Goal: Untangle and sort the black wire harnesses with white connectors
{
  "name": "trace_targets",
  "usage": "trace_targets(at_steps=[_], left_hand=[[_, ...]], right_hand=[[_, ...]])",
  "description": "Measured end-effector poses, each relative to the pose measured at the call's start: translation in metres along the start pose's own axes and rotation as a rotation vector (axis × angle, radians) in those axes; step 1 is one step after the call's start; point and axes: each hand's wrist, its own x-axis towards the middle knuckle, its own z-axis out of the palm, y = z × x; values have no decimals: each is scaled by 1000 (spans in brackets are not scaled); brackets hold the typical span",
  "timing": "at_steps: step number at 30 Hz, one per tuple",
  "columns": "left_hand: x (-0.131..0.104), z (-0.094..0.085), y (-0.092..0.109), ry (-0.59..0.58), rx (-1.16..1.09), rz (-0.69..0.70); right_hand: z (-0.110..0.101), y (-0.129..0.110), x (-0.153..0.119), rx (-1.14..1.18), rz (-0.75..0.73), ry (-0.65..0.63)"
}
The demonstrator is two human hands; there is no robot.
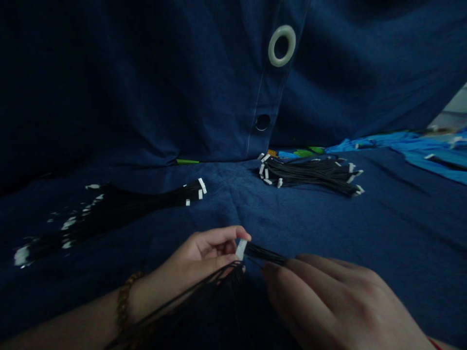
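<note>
Between the thumb and fingers of my left hand (206,255) is a small white connector (241,249), pinched near the middle front. Thin black wires (268,253) run from it toward my right hand (335,296), whose fingers are closed around them; its fingertips are mostly hidden behind the knuckles. More loose black wires (204,294) hang below the left thumb and trail across the left forearm. A beaded bracelet (126,301) circles my left wrist.
On the dark blue cloth (233,199), a fanned bundle of black wires (134,206) with white ends lies at left. A second bundle (310,172) with white connectors lies back right. Light blue fabric (419,153) is at far right. A hanging blue cloth with a ring eyelet (272,46) rises behind.
</note>
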Motion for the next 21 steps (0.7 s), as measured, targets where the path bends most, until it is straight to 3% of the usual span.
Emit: trace_targets(at_steps=[12, 15, 19, 21], left_hand=[[-1, 8, 2, 42, 12, -33], [0, 7, 2, 58, -21, -26], [-1, 6, 7, 140, -58, -67], [-3, 6, 10, 178, -83, -73]], right_hand=[[7, 2, 0, 32, 12, -14], [0, 7, 5, 141, 208, -86], [-19, 16, 13, 556, 558, -244], [-25, 20, 14, 694, 645, -221]])
